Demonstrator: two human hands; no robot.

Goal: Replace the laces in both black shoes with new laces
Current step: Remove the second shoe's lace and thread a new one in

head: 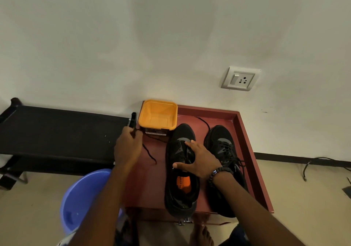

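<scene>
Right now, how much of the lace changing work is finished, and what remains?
Done: the near shoe looks unlaced. In hand: the left hand grips a black lace pulled away while the right hand steadies that shoe. Left: the other shoe is still laced; no new laces are visibly threaded, and the yellow tub looks empty.

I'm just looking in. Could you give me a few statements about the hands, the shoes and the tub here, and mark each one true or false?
1. The left hand grips a black lace. True.
2. The right hand lies on the shoe nearer the wall socket. False: it rests on the left shoe, beside the yellow tub.
3. The right shoe is laced. True.
4. The yellow tub is full of laces. False: nothing shows inside it.
5. Both shoes stand on the floor. False: they stand on a red tray.
</scene>
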